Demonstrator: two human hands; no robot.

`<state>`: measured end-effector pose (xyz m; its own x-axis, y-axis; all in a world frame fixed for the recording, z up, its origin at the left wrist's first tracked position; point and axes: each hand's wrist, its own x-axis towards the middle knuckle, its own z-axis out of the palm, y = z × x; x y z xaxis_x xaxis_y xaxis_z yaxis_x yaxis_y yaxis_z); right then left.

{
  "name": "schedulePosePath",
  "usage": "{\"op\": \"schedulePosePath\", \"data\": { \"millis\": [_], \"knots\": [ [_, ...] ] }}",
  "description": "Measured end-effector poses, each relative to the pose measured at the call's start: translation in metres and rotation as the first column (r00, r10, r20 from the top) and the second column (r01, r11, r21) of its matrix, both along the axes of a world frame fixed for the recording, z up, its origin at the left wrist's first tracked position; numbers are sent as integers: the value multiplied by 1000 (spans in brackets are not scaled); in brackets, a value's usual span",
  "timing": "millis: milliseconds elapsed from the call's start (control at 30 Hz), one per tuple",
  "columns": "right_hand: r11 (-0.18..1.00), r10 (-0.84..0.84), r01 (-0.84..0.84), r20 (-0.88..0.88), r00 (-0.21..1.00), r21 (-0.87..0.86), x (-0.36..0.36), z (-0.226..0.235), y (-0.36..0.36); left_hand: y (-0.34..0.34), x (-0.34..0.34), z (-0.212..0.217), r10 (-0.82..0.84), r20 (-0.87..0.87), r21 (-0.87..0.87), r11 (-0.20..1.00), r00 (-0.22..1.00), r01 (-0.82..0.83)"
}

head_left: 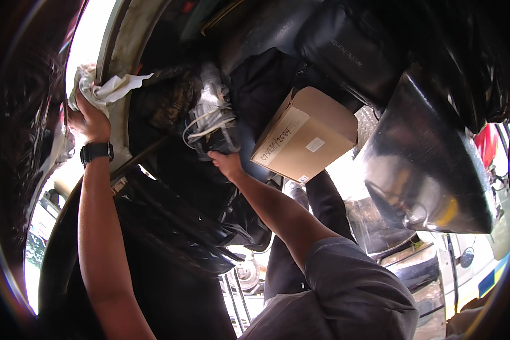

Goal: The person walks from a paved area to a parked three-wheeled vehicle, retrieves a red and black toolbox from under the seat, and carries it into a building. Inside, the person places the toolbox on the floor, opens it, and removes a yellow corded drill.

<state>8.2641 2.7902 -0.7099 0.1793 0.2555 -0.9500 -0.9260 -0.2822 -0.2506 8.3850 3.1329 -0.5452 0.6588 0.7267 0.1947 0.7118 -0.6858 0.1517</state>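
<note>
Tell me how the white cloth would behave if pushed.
The white cloth likely gives and folds, judging by its creases. It is probably light: the loose end beyond the left hand looks thin. Being irregularly bunched, it seems unlikely to roll.

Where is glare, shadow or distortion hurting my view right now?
In the head view, glare burns out to white above the left hand and white cloth, deep shadow swallows much detail below the right hand, and edges bend toward the dark rim; the cardboard box shows clearly.
</note>
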Motion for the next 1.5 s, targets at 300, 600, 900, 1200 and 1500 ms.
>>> {"op": "schedulePosePath", "data": {
  "millis": [300, 600, 900, 1200, 1500],
  "knots": [
    [473, 874, -801, -84, 478, 368, 93, 38, 2, -1, -6, -1, -5, 63, -163, 987, 998, 15],
    [920, -60, -38, 236, 970, 389, 333, -31, 189, 0, -14, -4, -174, 39, 82, 982, 984, 170],
    [564, -609, 587, -187, 771, 581, 351, -73, 340, 6, -27, -1, -295, -175, 225, 917, 939, 329],
    [506, -539, 559, -266, 799, 657, 362, -43, 252, 7, -17, 2, -397, -196, 292, 849, 897, 440],
    [676, -535, 568, -218, 816, 469, 234, 82, 31, 1, -10, -3, -75, 89, -41, 996, 993, 79]
  ]
}}
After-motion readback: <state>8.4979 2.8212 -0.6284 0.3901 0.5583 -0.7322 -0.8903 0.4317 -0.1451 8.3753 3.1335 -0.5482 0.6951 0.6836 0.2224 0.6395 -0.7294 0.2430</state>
